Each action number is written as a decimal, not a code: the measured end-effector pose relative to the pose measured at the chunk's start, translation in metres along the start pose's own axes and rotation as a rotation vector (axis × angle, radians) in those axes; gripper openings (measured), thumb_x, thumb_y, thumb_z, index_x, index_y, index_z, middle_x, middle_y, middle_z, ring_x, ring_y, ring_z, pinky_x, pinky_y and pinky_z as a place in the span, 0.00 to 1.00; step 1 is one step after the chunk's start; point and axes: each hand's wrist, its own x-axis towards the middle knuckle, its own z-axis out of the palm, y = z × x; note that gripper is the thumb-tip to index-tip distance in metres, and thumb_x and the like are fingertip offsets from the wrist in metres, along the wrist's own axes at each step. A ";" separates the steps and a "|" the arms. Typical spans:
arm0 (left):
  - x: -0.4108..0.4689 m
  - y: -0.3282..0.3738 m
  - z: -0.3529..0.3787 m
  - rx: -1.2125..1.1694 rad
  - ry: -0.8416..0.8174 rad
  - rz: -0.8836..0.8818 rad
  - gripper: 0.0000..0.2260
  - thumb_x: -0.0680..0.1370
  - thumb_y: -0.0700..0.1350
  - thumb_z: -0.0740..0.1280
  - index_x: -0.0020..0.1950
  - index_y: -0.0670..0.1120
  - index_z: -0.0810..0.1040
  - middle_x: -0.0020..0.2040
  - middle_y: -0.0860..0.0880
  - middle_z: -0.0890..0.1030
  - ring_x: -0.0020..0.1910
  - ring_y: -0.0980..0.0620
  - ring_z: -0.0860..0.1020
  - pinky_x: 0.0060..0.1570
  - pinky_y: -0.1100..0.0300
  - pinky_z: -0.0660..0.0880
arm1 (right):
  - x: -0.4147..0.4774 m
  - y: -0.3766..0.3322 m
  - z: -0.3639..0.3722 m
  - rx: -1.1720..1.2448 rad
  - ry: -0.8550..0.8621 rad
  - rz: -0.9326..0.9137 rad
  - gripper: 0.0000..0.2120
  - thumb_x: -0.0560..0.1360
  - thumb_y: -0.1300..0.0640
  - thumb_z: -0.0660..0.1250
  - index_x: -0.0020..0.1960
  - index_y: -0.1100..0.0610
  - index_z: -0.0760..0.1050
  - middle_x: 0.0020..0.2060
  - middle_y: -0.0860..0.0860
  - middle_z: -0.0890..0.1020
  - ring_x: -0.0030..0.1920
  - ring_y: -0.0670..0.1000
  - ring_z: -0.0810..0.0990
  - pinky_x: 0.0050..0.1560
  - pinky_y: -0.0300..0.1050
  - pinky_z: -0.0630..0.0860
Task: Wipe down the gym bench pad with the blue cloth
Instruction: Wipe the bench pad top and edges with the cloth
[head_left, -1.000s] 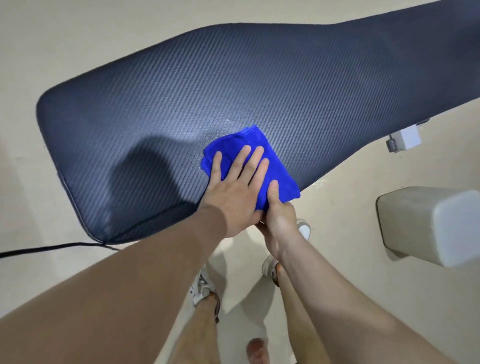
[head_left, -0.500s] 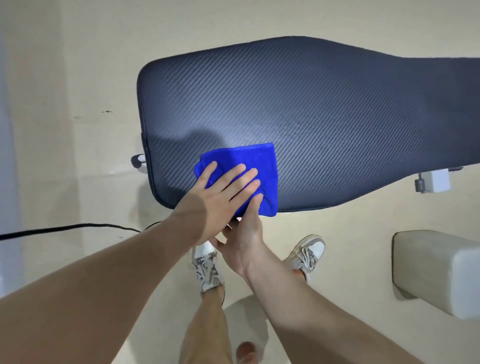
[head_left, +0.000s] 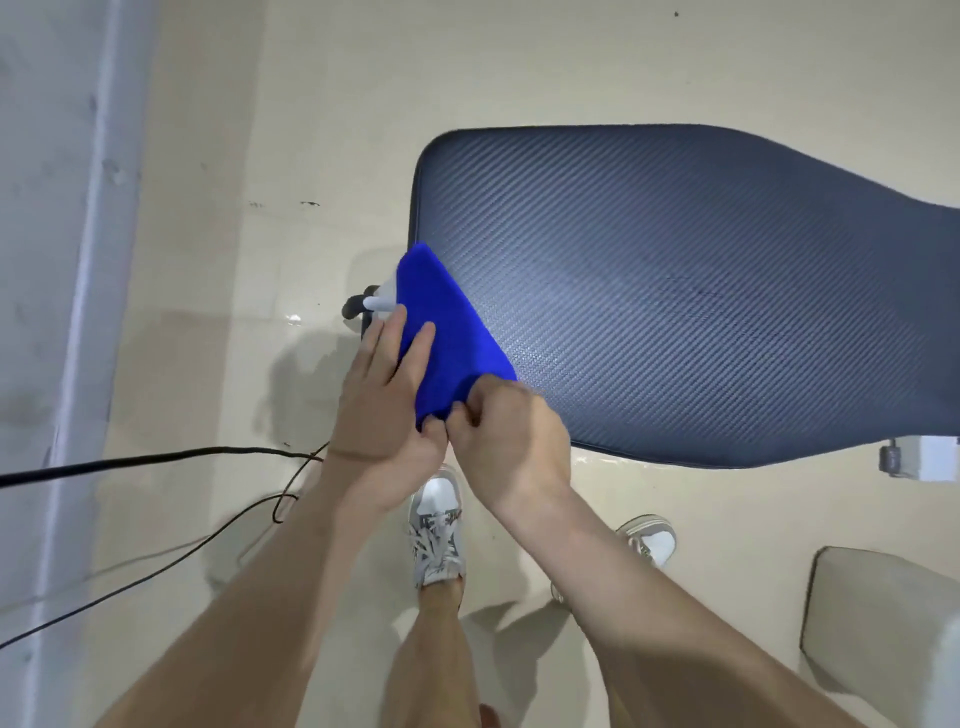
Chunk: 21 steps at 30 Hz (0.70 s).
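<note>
The dark carbon-weave gym bench pad (head_left: 675, 291) fills the right half of the view, its rounded end pointing left. The blue cloth (head_left: 449, 332) hangs over the pad's near-left corner, partly off the edge. My left hand (head_left: 384, 400) lies flat against the cloth's left side, fingers stretched along it. My right hand (head_left: 506, 431) pinches the cloth's lower end between thumb and fingers at the pad's near edge. The corner of the pad under the cloth is hidden.
A black cable (head_left: 156, 460) runs across the beige floor at the left, beside a pale wall (head_left: 52, 312). A black-and-white knob (head_left: 366, 306) sticks out below the pad's end. A light block (head_left: 883, 623) sits at the lower right. My shoes (head_left: 436, 530) stand below the pad.
The cloth has slid left along the pad to its end corner and now drapes over the edge. My right hand has closed into a pinch on it. The view shifted left.
</note>
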 end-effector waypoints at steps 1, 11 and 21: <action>-0.001 0.003 -0.001 -0.203 0.002 -0.102 0.35 0.68 0.43 0.61 0.76 0.48 0.59 0.78 0.48 0.53 0.74 0.48 0.60 0.67 0.52 0.66 | -0.002 0.000 0.008 0.020 0.067 -0.052 0.07 0.76 0.52 0.61 0.44 0.55 0.71 0.44 0.54 0.77 0.45 0.57 0.73 0.39 0.47 0.67; 0.022 0.028 0.010 -0.804 0.137 -0.449 0.13 0.79 0.46 0.60 0.62 0.55 0.62 0.50 0.58 0.75 0.46 0.66 0.75 0.45 0.75 0.69 | 0.002 0.014 0.040 0.003 0.248 -0.375 0.14 0.69 0.64 0.61 0.54 0.62 0.75 0.48 0.57 0.74 0.45 0.59 0.72 0.35 0.54 0.77; 0.062 0.026 0.008 -0.721 0.290 -0.639 0.17 0.72 0.57 0.57 0.54 0.49 0.74 0.45 0.52 0.80 0.48 0.49 0.79 0.54 0.50 0.75 | 0.025 0.002 0.016 0.218 0.259 -0.322 0.19 0.66 0.67 0.60 0.54 0.58 0.80 0.40 0.54 0.81 0.41 0.58 0.77 0.43 0.43 0.73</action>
